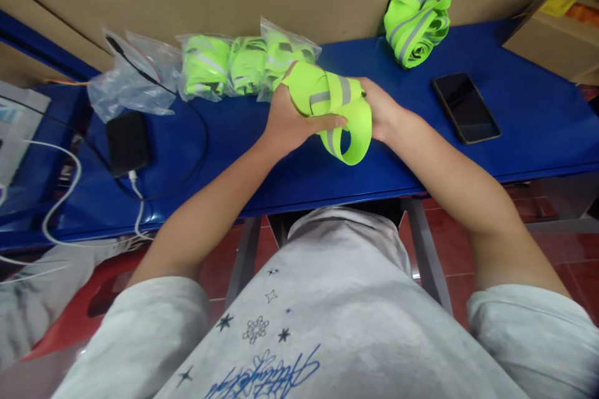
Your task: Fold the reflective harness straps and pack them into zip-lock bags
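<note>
The left hand point(290, 115) and right hand point(380, 111) curl round a reflective-strap bundle point(337, 95) above the surface point(299, 181), behind its front edge, I'd guess to stop it unrolling; bagged bundles point(206, 63) sit near the back edge.

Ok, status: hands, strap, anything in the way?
Left hand gripping strap, thumb over it. Right hand against it, fingers hidden. Strap bundled, loop open. Bagged straps just beyond.
</note>
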`<state>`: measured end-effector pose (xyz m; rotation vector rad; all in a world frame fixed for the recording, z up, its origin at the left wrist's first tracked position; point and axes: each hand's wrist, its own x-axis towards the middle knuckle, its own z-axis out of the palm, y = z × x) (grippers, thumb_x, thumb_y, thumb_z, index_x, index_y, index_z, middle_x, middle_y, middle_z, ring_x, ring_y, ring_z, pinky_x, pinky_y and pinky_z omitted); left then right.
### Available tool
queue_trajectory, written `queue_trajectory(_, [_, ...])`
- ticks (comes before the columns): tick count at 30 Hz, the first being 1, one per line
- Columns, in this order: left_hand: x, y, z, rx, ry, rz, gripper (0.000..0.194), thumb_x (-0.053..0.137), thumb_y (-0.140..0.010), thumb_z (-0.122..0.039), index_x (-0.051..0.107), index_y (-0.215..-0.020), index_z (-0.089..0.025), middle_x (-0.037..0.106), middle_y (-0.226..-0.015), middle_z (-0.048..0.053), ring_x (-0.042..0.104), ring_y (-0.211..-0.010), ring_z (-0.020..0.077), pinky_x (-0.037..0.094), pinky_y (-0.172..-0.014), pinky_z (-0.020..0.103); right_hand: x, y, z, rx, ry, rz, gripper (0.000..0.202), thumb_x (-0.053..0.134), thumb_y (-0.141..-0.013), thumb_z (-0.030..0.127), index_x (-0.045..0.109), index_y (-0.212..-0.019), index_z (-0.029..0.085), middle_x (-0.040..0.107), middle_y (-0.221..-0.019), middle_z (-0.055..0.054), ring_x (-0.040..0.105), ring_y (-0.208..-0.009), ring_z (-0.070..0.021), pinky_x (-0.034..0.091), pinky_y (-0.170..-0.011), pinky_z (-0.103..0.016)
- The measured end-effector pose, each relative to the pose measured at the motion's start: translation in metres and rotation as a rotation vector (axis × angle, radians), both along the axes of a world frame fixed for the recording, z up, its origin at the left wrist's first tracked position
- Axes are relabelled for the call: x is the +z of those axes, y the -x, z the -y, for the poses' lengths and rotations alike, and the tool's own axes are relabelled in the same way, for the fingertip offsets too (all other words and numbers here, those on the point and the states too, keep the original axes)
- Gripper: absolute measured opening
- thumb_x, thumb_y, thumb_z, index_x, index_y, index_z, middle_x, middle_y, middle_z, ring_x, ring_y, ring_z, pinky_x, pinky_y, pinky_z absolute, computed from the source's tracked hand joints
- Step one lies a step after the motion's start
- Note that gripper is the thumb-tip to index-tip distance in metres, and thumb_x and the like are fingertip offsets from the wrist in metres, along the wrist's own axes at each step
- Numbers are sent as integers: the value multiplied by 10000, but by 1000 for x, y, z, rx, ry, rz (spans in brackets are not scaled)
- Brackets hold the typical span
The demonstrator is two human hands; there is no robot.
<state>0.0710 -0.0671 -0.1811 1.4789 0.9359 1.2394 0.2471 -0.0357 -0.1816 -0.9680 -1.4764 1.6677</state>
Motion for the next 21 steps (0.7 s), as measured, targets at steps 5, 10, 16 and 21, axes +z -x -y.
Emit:
queue_trajectory(5, [5,-10,8,46,98,158,587,1039,-616,-381,724,-1093,-247,764,-1210,40,643,-1405,347,554,-1191,463,0,0,8,-97,-77,-45,441,570,-898,644,693,-1052,250,800,-1148,-77,732,-1160,-310,616,-1058,-465])
queue_trajectory(10, [5,-11,0,194,94,239,512,975,-734,-397,703,-1152,-280,754,-1304,22,640,-1422,302,544,-1219,445,2,-7,-1,-391,-268,52,477,507,-982,729,678,-997,284,770,-1142,-59,735,-1163,-308,649,-968,-407])
queue_trajectory(16, [-5,-4,-20,328,22,335,451,922,-792,-420,670,-1149,-311,760,-1273,-5,705,-1290,238,563,-1208,405,-9,-4,5,-385,-603,367,731,501,-925,928,611,-1265,290,724,-933,-47,722,-896,-260,597,-789,-403])
queue_trajectory(21, [-8,-3,-23,388,3,288,438,888,-851,-412,649,-1213,-355,760,-1301,-38,690,-1315,197,568,-1182,342,-19,6,16,-371,-639,343,742,460,-959,894,542,-1425,323,722,-969,-35,716,-848,-233,550,-745,-361])
